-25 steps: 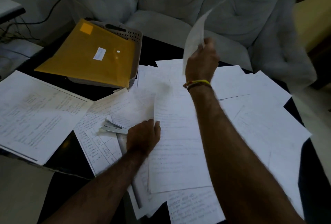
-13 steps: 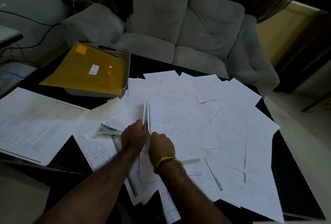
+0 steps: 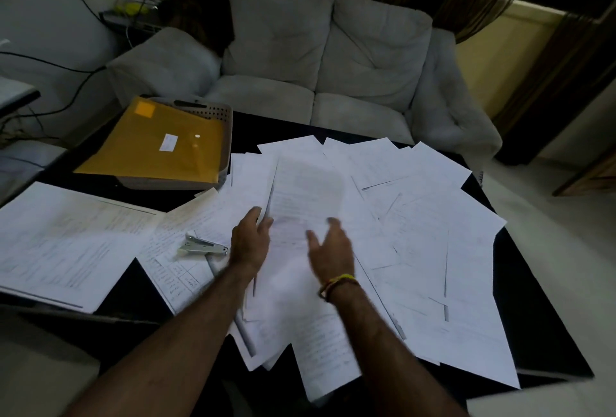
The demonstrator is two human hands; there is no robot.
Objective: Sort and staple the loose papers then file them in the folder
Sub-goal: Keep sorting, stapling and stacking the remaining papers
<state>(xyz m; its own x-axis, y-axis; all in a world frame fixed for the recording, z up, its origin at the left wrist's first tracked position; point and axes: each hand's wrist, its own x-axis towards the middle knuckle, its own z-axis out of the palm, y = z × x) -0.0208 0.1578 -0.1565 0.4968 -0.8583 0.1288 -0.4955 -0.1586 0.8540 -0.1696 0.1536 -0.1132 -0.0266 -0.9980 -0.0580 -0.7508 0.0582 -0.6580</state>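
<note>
Loose white papers (image 3: 416, 216) lie spread over a black table (image 3: 533, 333). My left hand (image 3: 250, 241) pinches the left edge of one written sheet (image 3: 306, 189), which lies on top of the pile with that edge slightly raised. To its right, my right hand (image 3: 330, 250) hovers over the same sheet with fingers spread and holds nothing; it is blurred. A small silver stapler (image 3: 203, 246) rests on the papers just left of my left hand. The yellow folder (image 3: 156, 146) lies on a grey basket (image 3: 216, 113) at the back left.
A separate stack of printed sheets (image 3: 66, 240) sits at the table's left edge. A grey sofa (image 3: 316, 59) stands right behind the table. Cables (image 3: 66, 66) hang at the far left.
My right hand brought the lifted sheet down onto the pile, then let it go and opened. My left hand moved from beside the stapler to the sheet's left edge. The camera tilted up.
</note>
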